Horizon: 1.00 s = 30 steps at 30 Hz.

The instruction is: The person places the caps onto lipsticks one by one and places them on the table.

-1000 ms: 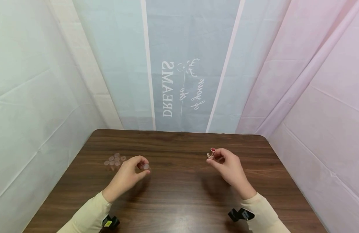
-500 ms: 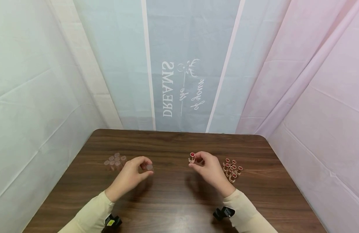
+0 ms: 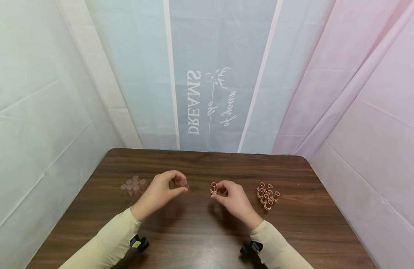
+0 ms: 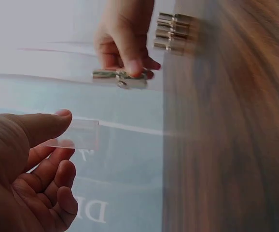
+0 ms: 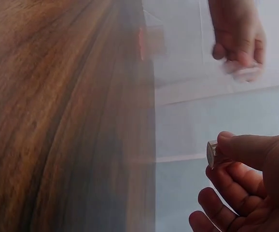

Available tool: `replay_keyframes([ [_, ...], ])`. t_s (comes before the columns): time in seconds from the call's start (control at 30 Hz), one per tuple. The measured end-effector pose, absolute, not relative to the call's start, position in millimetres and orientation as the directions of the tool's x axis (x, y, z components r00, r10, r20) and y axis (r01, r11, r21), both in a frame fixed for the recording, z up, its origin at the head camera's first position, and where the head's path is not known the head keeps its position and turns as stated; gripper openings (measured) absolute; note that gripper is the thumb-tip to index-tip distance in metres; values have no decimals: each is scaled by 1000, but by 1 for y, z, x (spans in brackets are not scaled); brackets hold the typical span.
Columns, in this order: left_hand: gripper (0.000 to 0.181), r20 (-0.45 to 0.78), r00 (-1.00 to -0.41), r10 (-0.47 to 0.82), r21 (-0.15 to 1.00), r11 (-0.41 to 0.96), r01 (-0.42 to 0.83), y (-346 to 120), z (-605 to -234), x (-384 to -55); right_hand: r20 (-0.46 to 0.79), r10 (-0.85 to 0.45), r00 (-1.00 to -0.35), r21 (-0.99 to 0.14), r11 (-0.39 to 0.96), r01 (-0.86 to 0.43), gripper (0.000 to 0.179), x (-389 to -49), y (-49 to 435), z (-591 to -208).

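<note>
Between thumb and fingertips, my left hand (image 3: 159,192) pinches a clear plastic cap (image 3: 184,183), a see-through tube in the left wrist view. My right hand (image 3: 236,200) pinches a gold lipstick (image 3: 214,188) with its red end up and a wider ring at its base. Both are raised over the middle of the table, a short gap apart. In the left wrist view the lipstick (image 4: 120,79) shows its shiny metal side; in the right wrist view only its flat end (image 5: 211,154) sticks out past the thumb.
Several gold lipsticks (image 3: 266,196) stand grouped on the dark wooden table (image 3: 207,239) at the right. On the left stand several clear caps (image 3: 134,185), partly behind the left hand. A printed curtain (image 3: 207,45) hangs beyond the far edge.
My right hand has moved left with the lipstick, uncovering the lipstick group. The left hand has come right and a little away from the body with the cap. The two have drawn closer together.
</note>
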<state>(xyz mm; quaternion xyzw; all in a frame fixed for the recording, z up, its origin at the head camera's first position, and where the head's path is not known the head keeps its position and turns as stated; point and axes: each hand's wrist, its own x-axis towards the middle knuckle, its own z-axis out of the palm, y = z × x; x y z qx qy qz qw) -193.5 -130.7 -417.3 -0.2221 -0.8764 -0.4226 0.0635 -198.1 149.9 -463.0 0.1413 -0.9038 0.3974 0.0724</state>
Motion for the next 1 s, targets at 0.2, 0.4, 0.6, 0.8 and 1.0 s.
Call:
replay_keyframes([
  [0.2,19,334,-860,385,723,480,496,-113,-401,-203,257,-223,-941,-704,623,-340,20,-198,146,-465],
  [0.4,19,356,-842,406,742,425,518,-97,-391,-209,239,-247,-939,-711,614,-343,18,-195,141,-463],
  [0.6,18,364,-813,454,712,427,558,-83,-390,-212,247,-280,-928,-694,617,-371,16,-193,138,-463],
  [0.8,18,344,-791,505,690,435,579,-78,-396,-211,262,-306,-915,-677,617,-400,16,-189,135,-460],
  [1.0,17,337,-779,529,657,460,597,-75,-403,-211,305,-289,-908,-685,596,-419,17,-189,133,-455],
])
